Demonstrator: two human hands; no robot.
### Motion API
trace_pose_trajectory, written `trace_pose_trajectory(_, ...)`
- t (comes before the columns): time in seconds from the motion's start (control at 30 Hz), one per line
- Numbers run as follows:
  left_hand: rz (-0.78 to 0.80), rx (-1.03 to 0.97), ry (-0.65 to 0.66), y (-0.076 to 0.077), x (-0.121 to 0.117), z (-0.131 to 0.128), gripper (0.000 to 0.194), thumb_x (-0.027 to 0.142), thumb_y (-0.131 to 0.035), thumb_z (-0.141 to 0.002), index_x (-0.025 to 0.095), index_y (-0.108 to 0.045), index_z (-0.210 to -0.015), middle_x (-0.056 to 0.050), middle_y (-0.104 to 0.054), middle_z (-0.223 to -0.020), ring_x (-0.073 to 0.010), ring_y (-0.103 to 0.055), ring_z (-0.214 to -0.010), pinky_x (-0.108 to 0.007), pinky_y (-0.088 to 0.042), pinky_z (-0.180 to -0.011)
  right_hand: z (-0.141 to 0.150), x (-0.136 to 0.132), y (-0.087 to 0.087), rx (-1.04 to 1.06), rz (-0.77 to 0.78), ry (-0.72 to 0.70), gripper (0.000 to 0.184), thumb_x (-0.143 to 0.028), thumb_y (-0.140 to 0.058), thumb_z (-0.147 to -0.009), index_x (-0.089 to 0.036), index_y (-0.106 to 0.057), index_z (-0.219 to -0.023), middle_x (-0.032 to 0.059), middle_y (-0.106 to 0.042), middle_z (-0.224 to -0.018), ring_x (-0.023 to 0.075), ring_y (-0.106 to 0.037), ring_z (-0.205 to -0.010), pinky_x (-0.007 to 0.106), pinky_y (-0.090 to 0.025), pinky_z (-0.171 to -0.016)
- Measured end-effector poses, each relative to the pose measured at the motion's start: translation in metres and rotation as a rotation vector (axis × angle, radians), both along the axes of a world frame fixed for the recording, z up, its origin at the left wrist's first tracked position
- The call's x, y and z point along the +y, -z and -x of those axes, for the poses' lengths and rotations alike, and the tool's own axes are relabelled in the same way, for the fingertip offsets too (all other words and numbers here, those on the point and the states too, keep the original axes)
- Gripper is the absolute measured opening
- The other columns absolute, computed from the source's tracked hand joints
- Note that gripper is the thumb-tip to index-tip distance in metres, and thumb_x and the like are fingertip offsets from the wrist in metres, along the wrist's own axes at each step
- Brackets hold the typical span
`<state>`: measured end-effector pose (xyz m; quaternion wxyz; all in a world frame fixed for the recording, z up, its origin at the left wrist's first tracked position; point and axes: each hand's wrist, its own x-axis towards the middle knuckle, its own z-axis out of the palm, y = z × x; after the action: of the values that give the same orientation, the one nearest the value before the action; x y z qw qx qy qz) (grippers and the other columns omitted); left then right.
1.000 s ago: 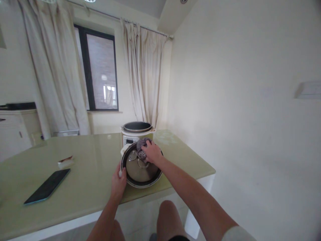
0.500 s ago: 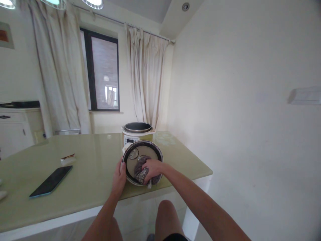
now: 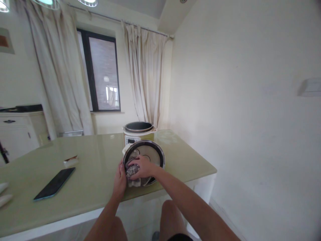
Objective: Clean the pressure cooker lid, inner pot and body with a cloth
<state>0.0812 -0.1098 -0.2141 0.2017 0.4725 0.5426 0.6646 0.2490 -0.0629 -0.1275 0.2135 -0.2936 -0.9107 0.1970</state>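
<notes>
Cooker point(image 3: 139, 134) stands behind lid point(image 3: 155, 155), left hand point(image 3: 120, 180) gripping its rim, right point(image 3: 144, 167) clutching cloth point(image 3: 132, 170).

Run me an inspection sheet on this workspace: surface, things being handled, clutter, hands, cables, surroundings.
Surface: green table, glossy.
Things being handled: round lid, tilted, inner face towards the person, before the uncovered cooker; bunched patterned cloth against its inner face.
Clutter: dark flat device, small pale item behind it, white objects at the left edge, too cut off to identify.
Hands: left hand on the lid's rim; right hand on the cloth.
Cables: nothing seen on the table.
Surroundings: window, curtains, white cabinet, plain wall.
</notes>
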Motion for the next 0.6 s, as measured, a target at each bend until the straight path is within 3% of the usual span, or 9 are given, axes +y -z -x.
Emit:
trace_pose_trajectory(0.17, 0.004, 0.002, 0.022, -0.01, -0.003, -0.004, 0.058, 0.056, -0.052, -0.097, 0.022, -0.062, -0.143, -0.011, -0.068, -0.145, -0.0286, -0.059, -0.139, -0.046, -0.042, -0.122, -0.066, 0.001, -0.028, -0.399, -0.06, -0.002, 0.075, -0.038, -0.097, -0.062, -0.031, -0.073, -0.133, 0.007, -0.063, -0.113, 0.0314, -0.062, -0.111, 0.044, -0.053, -0.1)
trace_pose_trajectory(0.23, 0.031, 0.014, 0.036, -0.011, -0.003, -0.005, 0.066, 0.053, -0.061, -0.091, 0.02, -0.06, -0.147, -0.01, -0.074, -0.131, -0.0291, -0.067, -0.124, -0.045, -0.05, -0.113, -0.084, 0.007, -0.046, -0.548, -0.158, 0.083, 0.075, -0.03, -0.098, -0.059, -0.03, -0.074, -0.129, 0.0104, -0.063, -0.117, 0.0357, -0.061, -0.114, 0.047, -0.054, -0.095)
trace_pose_trajectory(0.3, 0.072, 0.028, 0.05, -0.01, -0.002, -0.005, 0.075, 0.052, -0.062, -0.087, 0.017, -0.055, -0.152, -0.007, -0.077, -0.107, -0.0264, -0.072, -0.096, -0.043, -0.058, -0.096, -0.09, 0.016, -0.061, -0.613, -0.327, 0.19, 0.066, -0.02, -0.096, -0.061, -0.029, -0.075, -0.123, 0.0144, -0.062, -0.127, 0.0393, -0.058, -0.12, 0.048, -0.055, -0.093)
trace_pose_trajectory(0.4, 0.105, 0.049, 0.07, -0.006, -0.003, -0.004, 0.081, 0.054, -0.058, -0.087, 0.014, -0.049, -0.158, 0.0, -0.071, -0.082, -0.0217, -0.064, -0.07, -0.04, -0.058, -0.079, -0.073, 0.031, -0.068, -0.582, -0.629, 0.237, 0.035, -0.015, -0.079, -0.085, -0.026, -0.072, -0.117, 0.0167, -0.059, -0.137, 0.0366, -0.053, -0.127, 0.049, -0.052, -0.095)
trace_pose_trajectory(0.47, 0.097, 0.073, 0.057, -0.004, -0.003, -0.002, 0.079, 0.053, -0.057, -0.089, 0.015, -0.048, -0.158, -0.001, -0.071, -0.085, -0.022, -0.065, -0.074, -0.04, -0.058, -0.082, -0.051, 0.039, -0.065, -0.535, -0.791, 0.176, 0.021, -0.016, -0.061, -0.1, -0.025, -0.069, -0.118, 0.0161, -0.061, -0.137, 0.0325, -0.052, -0.126, 0.049, -0.049, -0.097)
trace_pose_trajectory(0.6, 0.08, 0.116, 0.033, 0.001, -0.003, 0.0, 0.074, 0.05, -0.054, -0.092, 0.016, -0.048, -0.157, -0.008, -0.074, -0.109, -0.0262, -0.069, -0.098, -0.044, -0.056, -0.097, -0.017, 0.05, -0.057, -0.443, -0.994, -0.071, 0.028, -0.019, -0.04, -0.11, -0.027, -0.063, -0.125, 0.0113, -0.062, -0.138, 0.0266, -0.051, -0.126, 0.046, -0.046, -0.099)
